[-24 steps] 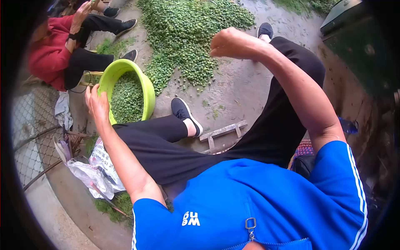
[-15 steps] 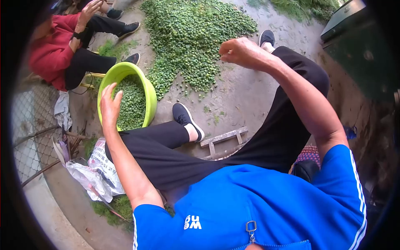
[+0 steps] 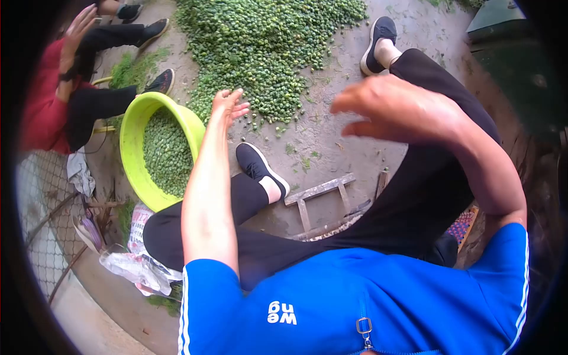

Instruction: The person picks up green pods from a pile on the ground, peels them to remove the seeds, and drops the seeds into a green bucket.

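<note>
Green fruit (image 3: 266, 59) lies heaped on the floor (image 3: 331, 154) beyond my empty, spread left hand (image 3: 226, 108), while my loosely curled right hand (image 3: 387, 112) shows nothing held; low, steady reaches should avoid scattering it.

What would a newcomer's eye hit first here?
Probably the big heap of small round green pieces, spread across the floor at top centre. Next, the bright lime tub at left, holding similar green pieces, and the vivid blue shirt filling the bottom. Then the bare hands: left hand in front of the heap's lower edge, right hand, blurred, to the heap's right.
</note>
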A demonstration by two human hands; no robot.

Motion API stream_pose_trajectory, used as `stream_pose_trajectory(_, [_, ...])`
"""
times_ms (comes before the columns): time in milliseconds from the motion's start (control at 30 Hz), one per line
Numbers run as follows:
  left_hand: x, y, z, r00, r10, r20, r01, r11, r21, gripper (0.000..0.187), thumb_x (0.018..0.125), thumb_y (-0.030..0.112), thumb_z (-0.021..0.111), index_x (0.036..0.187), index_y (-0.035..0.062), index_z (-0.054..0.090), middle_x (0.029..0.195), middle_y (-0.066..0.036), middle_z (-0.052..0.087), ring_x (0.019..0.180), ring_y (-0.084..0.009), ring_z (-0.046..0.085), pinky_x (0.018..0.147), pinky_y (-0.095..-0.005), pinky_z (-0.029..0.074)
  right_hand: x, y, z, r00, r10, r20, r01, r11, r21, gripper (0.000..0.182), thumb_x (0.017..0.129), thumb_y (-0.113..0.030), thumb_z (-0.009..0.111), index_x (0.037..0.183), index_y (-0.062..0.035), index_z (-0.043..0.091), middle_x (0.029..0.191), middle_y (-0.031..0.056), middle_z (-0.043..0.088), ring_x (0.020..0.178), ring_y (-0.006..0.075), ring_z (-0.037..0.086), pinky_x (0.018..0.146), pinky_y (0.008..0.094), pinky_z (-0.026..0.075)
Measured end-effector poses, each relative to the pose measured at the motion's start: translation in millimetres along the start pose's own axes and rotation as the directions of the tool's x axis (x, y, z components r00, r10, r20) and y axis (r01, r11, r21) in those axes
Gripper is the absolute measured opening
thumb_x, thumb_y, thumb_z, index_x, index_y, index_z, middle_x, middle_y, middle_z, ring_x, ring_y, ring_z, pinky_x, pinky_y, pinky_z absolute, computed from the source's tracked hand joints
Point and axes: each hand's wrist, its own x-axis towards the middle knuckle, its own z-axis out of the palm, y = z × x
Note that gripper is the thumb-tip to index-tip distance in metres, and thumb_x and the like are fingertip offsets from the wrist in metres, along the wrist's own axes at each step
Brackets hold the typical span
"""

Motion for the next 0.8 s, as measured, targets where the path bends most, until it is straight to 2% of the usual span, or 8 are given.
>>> stream_pose_trajectory(133, [56,-34,38,0.985,-0.107,-0.135,0.065,0.956,-0.285,0.075,0.072,0.012,0.08,0.122,0.0027,0.024,0.124,-0.026,0.033,0.088,-0.0492,0.06,0.069,-0.059,0.056,-7,-2,-15,0.998,-0.003,0.063,0.002,1.0,0.004,0.026,0.079,-0.017,0.065,0.095,-0.0001,0.052,0.086,0.0155,0.059,0.084,0.0342,0.06,0.072,0.0426,0.048])
stream_pose_trajectory(267, [104,-16,81,0.906,-0.115,-0.407,-0.02,0.95,-0.312,0.072,0.074,0.009,0.077,0.121,-0.0021,0.024,0.117,-0.028,0.045,0.071,-0.0429,0.063,0.052,-0.0505,0.06,-7,-7,-24,0.991,0.032,0.133,-0.014,0.991,-0.131,0.043,0.072,-0.017,0.07,0.108,-0.0028,0.053,0.096,0.009,0.057,0.088,0.0242,0.059,0.072,0.0359,0.048])
stream_pose_trajectory(367, [116,21,106,0.75,-0.298,-0.59,0.026,0.905,-0.425,0.067,0.077,0.014,0.075,0.126,0.0021,0.031,0.124,-0.022,0.048,0.092,-0.0398,0.06,0.063,-0.0528,0.059,-7,-10,-34,0.97,-0.061,0.234,0.069,0.997,-0.029,0.05,0.075,-0.022,0.066,0.115,0.002,0.05,0.099,0.0121,0.056,0.091,0.0243,0.059,0.077,0.0346,0.049])
stream_pose_trajectory(400, [154,10,96,0.773,-0.35,-0.529,0.041,0.859,-0.51,0.053,0.081,0.02,0.072,0.123,0.0069,0.042,0.126,-0.014,0.05,0.101,-0.0366,0.058,0.067,-0.0522,0.057,-8,-9,-33,0.968,-0.073,0.242,0.077,0.997,-0.01,0.051,0.076,-0.023,0.065,0.117,0.0036,0.049,0.098,0.0136,0.055,0.092,0.0256,0.059,0.078,0.0346,0.049])
stream_pose_trajectory(433, [204,-10,81,0.772,-0.425,-0.471,0.032,0.768,-0.64,0.076,0.075,0.018,0.077,0.133,0.0126,0.028,0.127,-0.018,0.046,0.103,-0.0367,0.054,0.058,-0.0469,0.058,-8,-8,-32,0.969,-0.067,0.239,0.072,0.997,-0.01,0.051,0.076,-0.023,0.065,0.117,0.0036,0.049,0.098,0.0136,0.055,0.092,0.0256,0.059,0.078,0.0346,0.049])
stream_pose_trajectory(567, [168,11,80,0.815,-0.359,-0.454,-0.075,0.712,-0.699,0.053,0.081,0.009,0.065,0.126,0.0116,0.038,0.123,-0.017,0.046,0.087,-0.0327,0.057,0.056,-0.0407,0.056,-9,-7,-33,0.968,-0.046,0.245,0.055,0.998,-0.032,0.049,0.076,-0.023,0.066,0.115,0.0026,0.05,0.098,0.0127,0.056,0.092,0.0251,0.059,0.076,0.0352,0.049])
stream_pose_trajectory(700, [126,18,58,0.969,-0.234,-0.075,0.015,0.363,-0.932,0.026,0.082,0.009,0.05,0.108,0.0046,0.052,0.093,-0.019,0.057,0.07,-0.0254,0.055,0.053,-0.032,0.05,-5,-12,-31,0.985,-0.02,0.171,0.028,0.999,-0.046,0.045,0.078,-0.021,0.066,0.112,0.0017,0.049,0.1,0.0124,0.057,0.091,0.0261,0.059,0.074,0.0369,0.048])
stream_pose_trajectory(800, [44,39,55,0.941,0.295,0.166,0.05,0.364,-0.93,0.026,0.088,0.027,0.046,0.093,0.006,0.061,0.084,-0.013,0.06,0.072,-0.025,0.056,0.056,-0.0324,0.047,4,-18,-30,0.999,-0.007,0.053,0.006,1.0,0.013,0.034,0.082,-0.019,0.065,0.108,-0.0002,0.055,0.09,0.0153,0.061,0.083,0.0295,0.061,0.069,0.0395,0.049])
